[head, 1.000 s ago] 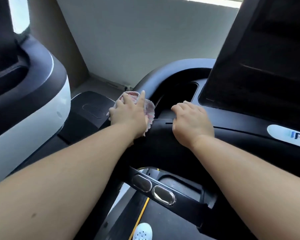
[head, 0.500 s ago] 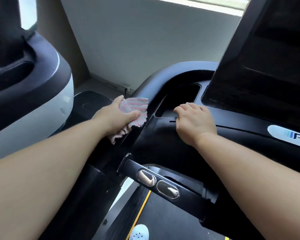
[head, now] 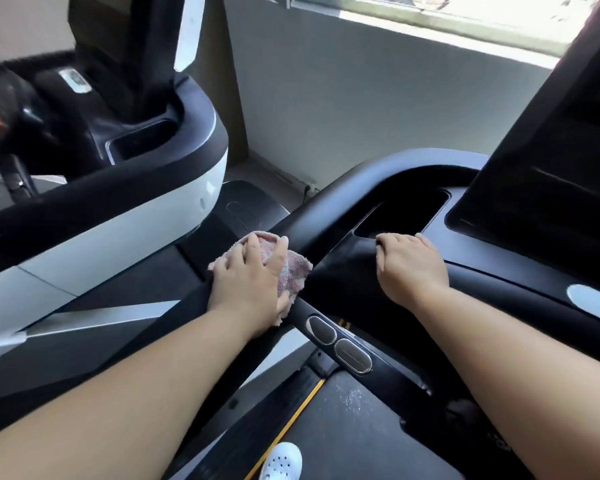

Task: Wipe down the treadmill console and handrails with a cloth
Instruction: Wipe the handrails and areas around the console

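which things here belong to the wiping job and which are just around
Job: cloth, left hand pressing it on the handrail, console, right hand gripping the console edge.
Around: second treadmill, shoe, window.

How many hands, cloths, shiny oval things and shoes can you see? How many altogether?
Hands: 2, left hand and right hand, which grips the console edge
Cloths: 1, pink cloth
Shiny ovals: 2, upper oval and lower oval
Shoes: 1, white shoe
Total: 6
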Action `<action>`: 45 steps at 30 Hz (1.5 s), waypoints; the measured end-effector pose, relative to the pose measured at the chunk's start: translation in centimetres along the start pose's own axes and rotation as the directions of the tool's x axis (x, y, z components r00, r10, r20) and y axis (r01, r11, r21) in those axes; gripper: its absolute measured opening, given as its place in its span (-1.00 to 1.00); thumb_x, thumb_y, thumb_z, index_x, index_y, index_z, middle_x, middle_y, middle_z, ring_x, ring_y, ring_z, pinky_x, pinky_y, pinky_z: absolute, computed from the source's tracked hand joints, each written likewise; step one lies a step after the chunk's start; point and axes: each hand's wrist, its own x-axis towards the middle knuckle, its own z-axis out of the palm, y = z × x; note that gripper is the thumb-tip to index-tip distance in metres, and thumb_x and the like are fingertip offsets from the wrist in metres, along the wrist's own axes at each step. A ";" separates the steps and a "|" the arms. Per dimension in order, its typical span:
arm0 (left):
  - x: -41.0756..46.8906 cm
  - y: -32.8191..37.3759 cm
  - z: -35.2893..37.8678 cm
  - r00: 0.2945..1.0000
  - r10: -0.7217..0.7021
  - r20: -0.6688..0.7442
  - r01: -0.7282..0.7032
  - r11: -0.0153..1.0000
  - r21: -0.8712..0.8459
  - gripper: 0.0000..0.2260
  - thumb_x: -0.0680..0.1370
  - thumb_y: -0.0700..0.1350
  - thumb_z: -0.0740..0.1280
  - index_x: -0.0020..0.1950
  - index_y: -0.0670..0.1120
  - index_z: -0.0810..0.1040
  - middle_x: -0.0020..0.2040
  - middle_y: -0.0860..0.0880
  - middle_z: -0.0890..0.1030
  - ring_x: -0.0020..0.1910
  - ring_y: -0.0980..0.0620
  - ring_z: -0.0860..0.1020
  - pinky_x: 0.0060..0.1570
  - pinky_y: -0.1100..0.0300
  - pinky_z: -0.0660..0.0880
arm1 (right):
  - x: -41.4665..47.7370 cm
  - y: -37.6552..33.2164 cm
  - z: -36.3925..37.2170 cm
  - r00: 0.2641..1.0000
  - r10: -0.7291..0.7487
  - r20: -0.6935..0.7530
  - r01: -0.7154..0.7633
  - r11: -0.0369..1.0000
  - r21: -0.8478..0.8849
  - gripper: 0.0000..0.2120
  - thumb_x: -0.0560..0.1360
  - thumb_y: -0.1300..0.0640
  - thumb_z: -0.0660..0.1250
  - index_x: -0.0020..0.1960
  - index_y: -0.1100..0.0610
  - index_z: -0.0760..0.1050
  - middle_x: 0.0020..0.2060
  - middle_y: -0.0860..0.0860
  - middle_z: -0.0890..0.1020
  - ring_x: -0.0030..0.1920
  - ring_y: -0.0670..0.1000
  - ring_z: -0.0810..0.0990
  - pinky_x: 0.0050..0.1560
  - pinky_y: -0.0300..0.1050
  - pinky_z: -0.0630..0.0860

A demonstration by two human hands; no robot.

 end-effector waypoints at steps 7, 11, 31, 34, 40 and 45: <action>7.9 5.0 -0.9 1.000 -0.002 -0.002 0.002 0.999 -0.041 -0.21 0.45 0.30 0.25 0.53 0.16 -0.13 0.49 -0.23 0.10 0.30 -0.23 0.29 0.13 -0.16 0.35 | 0.3 -0.3 0.0 0.998 0.056 -0.042 -0.053 0.997 0.061 -0.80 0.56 0.14 0.07 -0.05 0.10 0.47 -0.09 0.05 0.61 0.00 0.13 0.51 0.23 -0.05 0.28; 11.8 7.4 -1.4 1.000 0.012 -0.008 -0.012 0.995 -0.101 -0.21 0.43 0.27 0.31 0.52 0.20 -0.08 0.44 -0.21 0.17 0.26 -0.22 0.32 0.07 -0.12 0.35 | 0.4 -0.4 0.3 0.997 0.051 -0.059 -0.049 0.998 0.027 -0.80 0.56 0.14 0.07 0.00 0.09 0.47 -0.08 0.05 0.60 0.01 0.14 0.51 0.23 -0.05 0.27; 0.6 0.7 -5.8 0.991 -0.097 0.097 0.121 0.289 -0.950 -0.75 0.42 0.04 0.33 0.08 0.07 0.44 -0.14 0.03 0.68 -0.15 -0.07 0.64 -0.02 -0.05 0.56 | 0.2 -5.6 -4.5 0.967 0.235 0.102 -0.221 0.563 0.796 -0.81 0.53 0.13 0.23 0.01 0.08 0.62 -0.07 -0.04 0.65 0.02 0.00 0.57 0.11 -0.13 0.45; 3.2 1.0 -8.7 0.996 -0.058 0.074 0.068 -0.098 -0.993 -0.78 0.41 0.13 0.36 -0.07 0.04 0.63 -0.12 -0.06 0.70 -0.07 -0.08 0.66 0.07 -0.05 0.56 | 0.8 -10.2 -7.1 0.852 -0.066 0.519 -0.513 -0.303 0.803 -0.68 0.54 -0.12 0.23 0.03 0.11 0.56 -0.19 0.05 0.65 -0.16 0.06 0.57 -0.04 -0.06 0.53; 6.1 -1.7 -8.1 0.984 -0.069 0.167 0.147 -0.232 -0.962 -0.55 0.58 0.26 0.12 0.22 -0.03 0.53 0.06 -0.03 0.67 0.04 0.02 0.64 -0.05 0.16 0.57 | 3.1 -12.5 -8.8 0.840 -0.324 0.436 -0.543 -0.489 0.682 -0.82 0.59 0.07 0.18 0.07 0.13 0.49 -0.25 0.08 0.60 -0.32 0.01 0.57 -0.31 -0.16 0.54; 5.7 -6.7 -4.5 0.922 -0.249 0.295 0.293 -0.049 -0.955 -0.48 0.52 0.32 0.05 0.35 0.08 0.41 0.34 0.10 0.42 0.37 0.10 0.33 0.41 0.00 0.20 | 6.1 -12.1 -5.2 0.949 0.289 0.127 -0.255 0.466 0.847 -0.81 0.48 0.22 0.27 0.00 0.01 0.59 -0.04 0.03 0.63 0.04 0.06 0.56 0.11 -0.11 0.47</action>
